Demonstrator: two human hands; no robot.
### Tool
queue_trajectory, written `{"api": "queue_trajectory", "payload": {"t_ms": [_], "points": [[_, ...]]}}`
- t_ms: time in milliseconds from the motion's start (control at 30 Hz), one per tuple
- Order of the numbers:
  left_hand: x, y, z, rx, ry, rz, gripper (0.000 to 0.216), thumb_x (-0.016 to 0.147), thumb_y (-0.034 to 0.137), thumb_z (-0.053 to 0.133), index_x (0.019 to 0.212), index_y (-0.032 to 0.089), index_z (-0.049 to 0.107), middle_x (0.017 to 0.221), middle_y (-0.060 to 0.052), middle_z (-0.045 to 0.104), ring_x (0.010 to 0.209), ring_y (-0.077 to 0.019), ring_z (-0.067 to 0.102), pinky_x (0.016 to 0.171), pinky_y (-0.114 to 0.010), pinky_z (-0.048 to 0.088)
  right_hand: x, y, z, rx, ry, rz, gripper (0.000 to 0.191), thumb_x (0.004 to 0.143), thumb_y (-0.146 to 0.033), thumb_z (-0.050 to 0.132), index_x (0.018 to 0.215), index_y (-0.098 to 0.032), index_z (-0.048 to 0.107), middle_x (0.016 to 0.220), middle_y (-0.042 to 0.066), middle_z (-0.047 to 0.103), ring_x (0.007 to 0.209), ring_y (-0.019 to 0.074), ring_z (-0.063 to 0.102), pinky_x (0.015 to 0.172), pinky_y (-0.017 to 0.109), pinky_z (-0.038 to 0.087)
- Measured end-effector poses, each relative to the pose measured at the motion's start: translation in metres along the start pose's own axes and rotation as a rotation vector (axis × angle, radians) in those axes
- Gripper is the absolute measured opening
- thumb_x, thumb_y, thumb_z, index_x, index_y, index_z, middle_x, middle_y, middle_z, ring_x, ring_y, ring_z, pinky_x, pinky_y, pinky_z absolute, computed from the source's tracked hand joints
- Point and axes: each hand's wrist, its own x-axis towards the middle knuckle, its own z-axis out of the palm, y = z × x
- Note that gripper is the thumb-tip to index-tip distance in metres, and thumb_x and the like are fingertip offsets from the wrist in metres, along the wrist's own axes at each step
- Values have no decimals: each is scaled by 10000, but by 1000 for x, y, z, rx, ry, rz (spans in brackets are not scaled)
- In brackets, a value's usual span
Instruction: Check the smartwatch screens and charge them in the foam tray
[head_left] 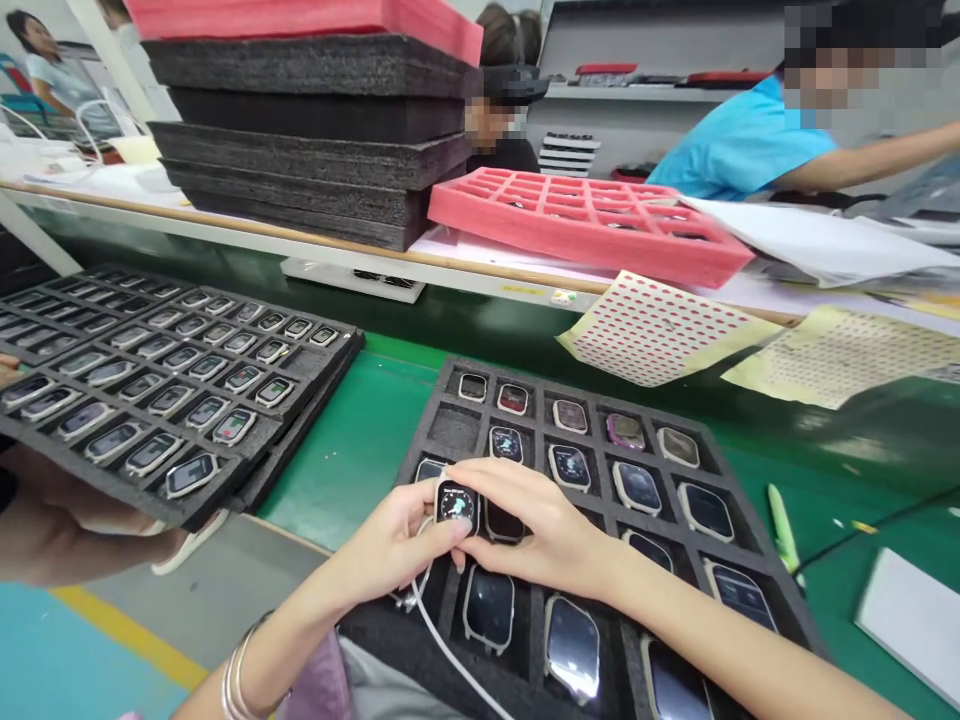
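Note:
A smartwatch without a strap (456,506), its dark screen lit with a small blue and white picture, is held up between both hands. My left hand (382,545) grips its left side, with the thumb across the lower screen. Fingers of my right hand (536,520) close on its top and right edges. From beneath the left fingers a white cable (442,630) runs down; whether it joins the watch is hidden. Below both hands lies a black foam tray (427,480) whose compartments hold several strapless watches, such as a silver one (571,645). My forearms and hands cover some compartments.
More watch-filled foam trays (281,430) lie at left, beside another person's arm (75,510). On the shelf ahead stand stacked black foam trays (300,120) and a red foam tray (585,230). Dotted sticker sheets (664,330) hang from its edge. A green pen (784,530) and white box (915,625) lie right.

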Motion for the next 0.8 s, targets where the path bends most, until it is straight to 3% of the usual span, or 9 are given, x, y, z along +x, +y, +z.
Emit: {"api": "queue_trajectory", "payload": {"t_ms": [167,400,533,600,667,800], "points": [[-1,-1,2,-46,0,59,280,807,359,642,967,131,623,745,-11,577,642,-119,534,590,-207,414,-3,-7,0,-64,1,30,493,866,-224,643,1312,-154,444,1213,140,557,1105,253,535,935,393,464],[-1,-5,1,7,-12,95,213,830,344,612,883,138,597,698,3,545,621,-122,517,584,-215,393,-3,-17,-3,-111,-38,82,452,878,-256,624,1290,-167,461,1176,126,563,1070,253,535,931,393,451],[-1,-1,2,75,-81,47,312,809,329,639,1063,174,547,745,22,515,582,-85,416,548,-197,333,10,-22,-24,-54,-46,147,393,833,-216,658,1204,-183,532,1118,100,543,1023,237,533,906,366,447],[-4,3,3,88,-136,11,424,774,304,678,1143,201,497,756,40,479,531,-64,321,498,-191,270,21,-15,-33,-65,33,210,378,823,-225,672,1177,-191,544,1074,82,535,976,222,543,868,343,456],[-10,7,5,128,-152,6,359,792,287,654,1104,196,503,754,42,464,530,-63,297,503,-195,263,33,1,-35,-161,103,276,334,832,-242,668,1142,-187,556,1020,68,537,904,206,554,811,327,471],[-26,9,9,211,-162,13,188,841,261,578,1006,192,520,822,18,515,602,-83,373,583,-209,326,48,38,-20,-398,-12,330,338,792,-216,714,1090,-119,587,979,93,542,893,234,551,810,367,476]]}}
